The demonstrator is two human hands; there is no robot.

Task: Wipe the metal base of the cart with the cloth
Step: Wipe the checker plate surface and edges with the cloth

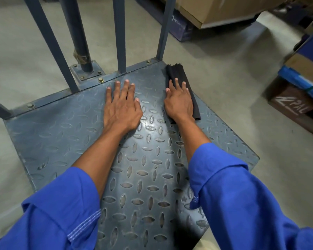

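The cart's metal base (65, 141) is a blue-grey tread plate with raised oval ridges, filling the middle of the view. A folded black cloth (177, 73) lies along the plate's far right edge. My right hand (179, 101) presses flat on the cloth, fingers straight and spread, covering its middle. My left hand (121, 105) rests flat on the bare plate near the far edge, fingers spread, holding nothing. Both forearms come out of blue sleeves.
Upright blue-grey handle bars (119, 33) rise from the plate's far edge, bolted down. Grey concrete floor (16, 51) surrounds the cart. Cardboard boxes (215, 9) stand at the back right, and more boxes with a blue wrap (300, 76) sit at the right.
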